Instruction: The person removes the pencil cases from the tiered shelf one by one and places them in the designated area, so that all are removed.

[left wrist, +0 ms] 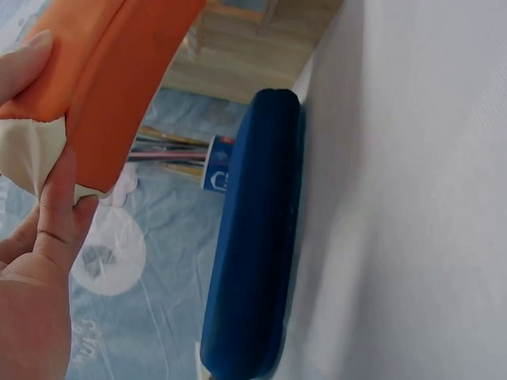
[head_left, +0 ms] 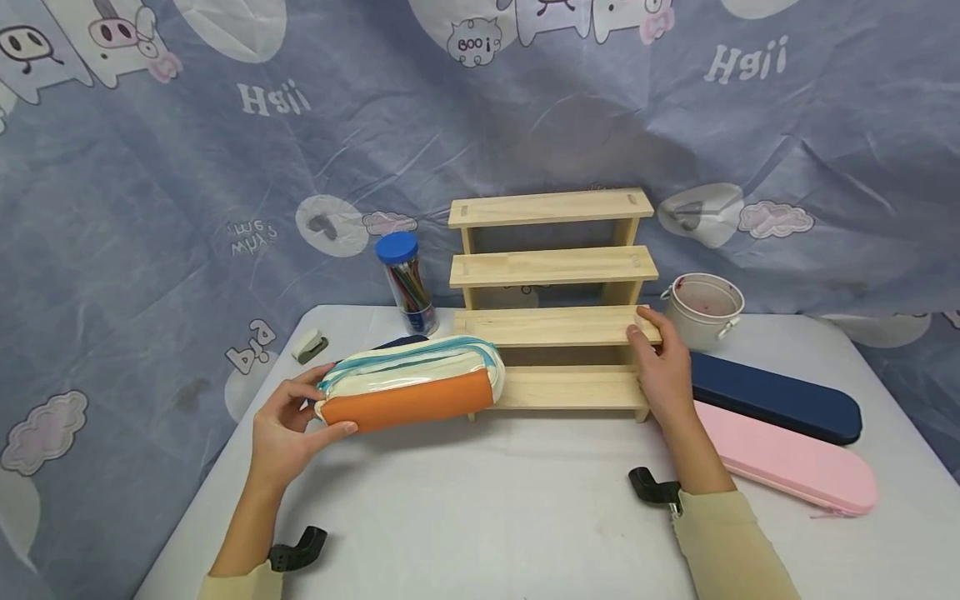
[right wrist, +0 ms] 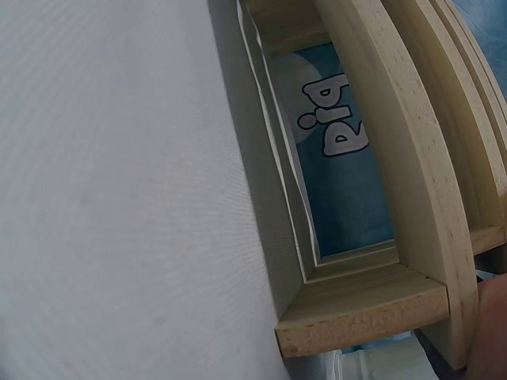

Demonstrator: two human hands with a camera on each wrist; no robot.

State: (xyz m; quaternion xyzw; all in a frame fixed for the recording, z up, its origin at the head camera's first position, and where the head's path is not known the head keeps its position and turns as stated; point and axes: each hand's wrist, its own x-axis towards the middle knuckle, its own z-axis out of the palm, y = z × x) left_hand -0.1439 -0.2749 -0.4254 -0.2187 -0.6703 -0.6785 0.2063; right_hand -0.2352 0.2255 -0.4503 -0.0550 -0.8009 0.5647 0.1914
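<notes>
My left hand (head_left: 288, 433) pinches the left end of an orange and cream pencil case (head_left: 420, 404) with teal zippers. In the left wrist view, the case is held above the table, its underside facing that camera. The far end of the case overlaps the lowest board of a four-tier wooden shelf (head_left: 555, 327) in the head view. My right hand (head_left: 667, 371) grips the right end of the second board from the bottom. Behind the pencil case lies a dark blue case (left wrist: 253, 237), mostly hidden from the head view.
A clear jar of pencils with a blue lid (head_left: 408, 283) stands left of the shelf, near a small stapler (head_left: 309, 346). To the right are a cream bucket (head_left: 701, 312), a navy case (head_left: 772, 396) and a pink case (head_left: 787, 458). A printed cloth (head_left: 337, 150) hangs behind.
</notes>
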